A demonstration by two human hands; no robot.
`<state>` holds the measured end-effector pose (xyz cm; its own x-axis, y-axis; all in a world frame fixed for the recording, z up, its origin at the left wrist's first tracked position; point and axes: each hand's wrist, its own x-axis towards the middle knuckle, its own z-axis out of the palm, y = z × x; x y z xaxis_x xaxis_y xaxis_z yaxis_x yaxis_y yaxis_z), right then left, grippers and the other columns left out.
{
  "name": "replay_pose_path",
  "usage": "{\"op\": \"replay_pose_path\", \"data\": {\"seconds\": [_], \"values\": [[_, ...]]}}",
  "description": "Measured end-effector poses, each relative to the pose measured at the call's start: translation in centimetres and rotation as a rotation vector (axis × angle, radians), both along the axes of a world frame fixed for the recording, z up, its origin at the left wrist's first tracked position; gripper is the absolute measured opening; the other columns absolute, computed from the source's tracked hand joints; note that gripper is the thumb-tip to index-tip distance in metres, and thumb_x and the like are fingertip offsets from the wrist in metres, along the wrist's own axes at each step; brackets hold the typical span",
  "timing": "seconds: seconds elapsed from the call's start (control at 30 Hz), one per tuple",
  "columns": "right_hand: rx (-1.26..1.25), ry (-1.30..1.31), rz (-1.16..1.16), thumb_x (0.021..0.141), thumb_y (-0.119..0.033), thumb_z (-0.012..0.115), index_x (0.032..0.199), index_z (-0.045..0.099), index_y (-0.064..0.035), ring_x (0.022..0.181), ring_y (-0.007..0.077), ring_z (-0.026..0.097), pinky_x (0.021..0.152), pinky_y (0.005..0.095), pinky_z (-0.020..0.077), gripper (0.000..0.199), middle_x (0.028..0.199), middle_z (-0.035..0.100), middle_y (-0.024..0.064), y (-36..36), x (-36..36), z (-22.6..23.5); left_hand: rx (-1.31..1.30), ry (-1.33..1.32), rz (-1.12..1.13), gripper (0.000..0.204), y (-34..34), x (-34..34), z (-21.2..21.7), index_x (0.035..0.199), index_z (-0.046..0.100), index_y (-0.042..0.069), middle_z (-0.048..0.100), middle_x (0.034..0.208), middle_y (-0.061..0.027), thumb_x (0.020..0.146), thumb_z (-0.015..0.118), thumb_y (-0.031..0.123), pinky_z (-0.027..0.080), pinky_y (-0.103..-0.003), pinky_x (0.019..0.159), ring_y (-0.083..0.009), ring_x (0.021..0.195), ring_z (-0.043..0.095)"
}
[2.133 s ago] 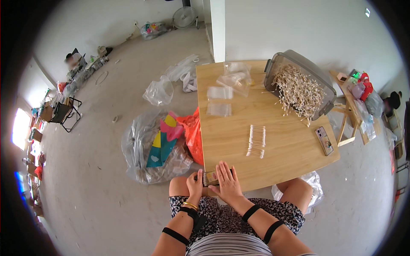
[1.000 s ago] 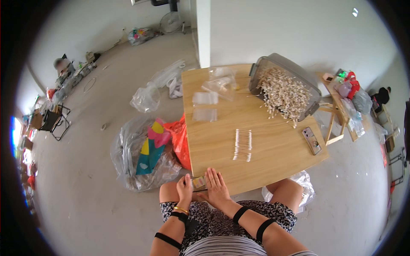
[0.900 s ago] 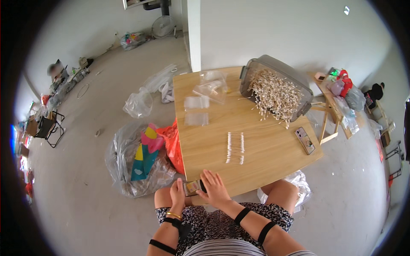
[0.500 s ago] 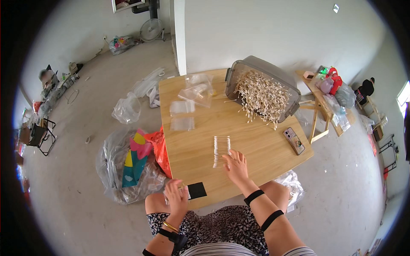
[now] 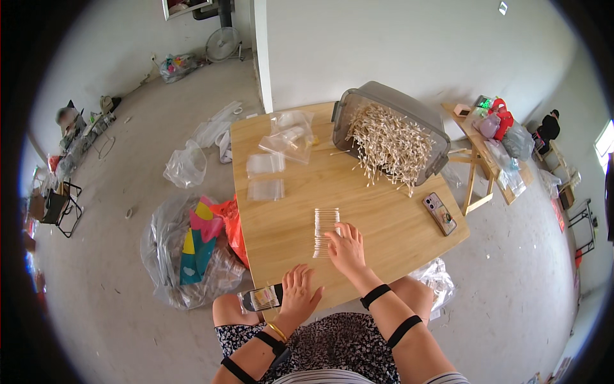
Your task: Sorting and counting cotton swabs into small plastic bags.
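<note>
A neat row of cotton swabs (image 5: 326, 221) lies side by side on the wooden table (image 5: 377, 224) in front of me. My right hand (image 5: 348, 249) rests at the row's right edge, fingers apart and fingertips touching the swab ends. At the near edge, my left hand (image 5: 298, 296) is open, its fingers stretched out, covering part of a black flat piece (image 5: 278, 291). Just left of it lies a small clear packet of swabs (image 5: 261, 299), partly on the black piece. A grey plastic bin (image 5: 400, 96) lies tipped at the far side, with a heap of loose swabs (image 5: 393, 144) at its mouth.
Small clear bags (image 5: 265, 190) sit in stacks on the left, with larger clear bags (image 5: 291, 137) behind. A phone (image 5: 439, 213) lies at the right edge. Big plastic bags (image 5: 166, 256) stand on the floor left of the table. A narrow wooden side table (image 5: 476, 137) holds more bags.
My left hand has moved right, off the small packet, which now lies uncovered by the black piece. My right hand stays by the swab row, with its fingers slightly shifted.
</note>
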<state>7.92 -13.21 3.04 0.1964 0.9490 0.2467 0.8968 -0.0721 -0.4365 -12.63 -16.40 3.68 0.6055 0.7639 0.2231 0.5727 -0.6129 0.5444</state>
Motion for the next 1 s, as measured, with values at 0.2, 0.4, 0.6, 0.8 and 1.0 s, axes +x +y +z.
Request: {"op": "replay_pose_path", "data": {"seconds": [0.2, 0.4, 0.6, 0.8, 1.0], "values": [[0.038, -0.023, 0.002, 0.082, -0.012, 0.067, 0.105, 0.073, -0.0129, 0.130, 0.0338, 0.044, 0.109, 0.0494, 0.0349, 0.024, 0.132, 0.053, 0.0107, 0.4, 0.6, -0.7, 0.048, 0.063, -0.048, 0.061, 1.8, 2.4, -1.0, 0.138, 0.043, 0.000, 0.040, 0.145, -0.0173, 0.093, 0.063, 0.036, 0.024, -0.053, 0.118, -0.0372, 0.140, 0.035], [0.021, -0.036, 0.027, 0.083, -0.012, 0.066, 0.107, 0.071, -0.0141, 0.127, 0.0323, 0.045, 0.104, 0.0493, 0.0376, 0.025, 0.129, 0.053, 0.0084, -0.5, 0.3, -0.7, 0.187, 0.236, -0.082, 0.070, 4.1, 4.4, -2.1, 0.148, 0.035, -0.003, 0.032, 0.157, -0.0195, 0.097, 0.056, 0.040, 0.015, -0.056, 0.122, -0.0349, 0.149, 0.024], [0.038, 0.038, 0.010, 0.082, -0.009, 0.065, 0.107, 0.072, -0.0138, 0.125, 0.0321, 0.047, 0.104, 0.0488, 0.0382, 0.026, 0.126, 0.055, 0.0079, -0.4, 0.9, -0.4, 0.237, 0.309, -0.092, 0.075, 4.1, 4.6, -3.4, 0.150, 0.034, -0.003, 0.035, 0.156, -0.0186, 0.098, 0.052, 0.047, 0.015, -0.055, 0.123, -0.0315, 0.149, 0.027], [0.046, 0.026, 0.002, 0.082, -0.008, 0.065, 0.103, 0.072, -0.0128, 0.122, 0.0326, 0.049, 0.104, 0.0473, 0.0376, 0.022, 0.121, 0.057, 0.0094, 0.0, 1.2, -0.4, 0.211, 0.336, -0.100, 0.075, 4.0, 4.5, -2.9, 0.150, 0.032, -0.003, 0.035, 0.156, -0.0183, 0.098, 0.053, 0.046, 0.016, -0.056, 0.123, -0.0310, 0.149, 0.028], [0.130, 0.020, 0.061, 0.085, -0.010, 0.065, 0.094, 0.070, -0.0117, 0.111, 0.0311, 0.052, 0.096, 0.0446, 0.0413, 0.010, 0.109, 0.057, 0.0087, 1.8, 1.2, -0.3, 0.227, 0.295, -0.101, 0.077, 3.8, 4.3, -3.3, 0.152, 0.030, -0.002, 0.033, 0.157, -0.0180, 0.097, 0.055, 0.045, 0.015, -0.057, 0.122, -0.0316, 0.148, 0.028]]}}
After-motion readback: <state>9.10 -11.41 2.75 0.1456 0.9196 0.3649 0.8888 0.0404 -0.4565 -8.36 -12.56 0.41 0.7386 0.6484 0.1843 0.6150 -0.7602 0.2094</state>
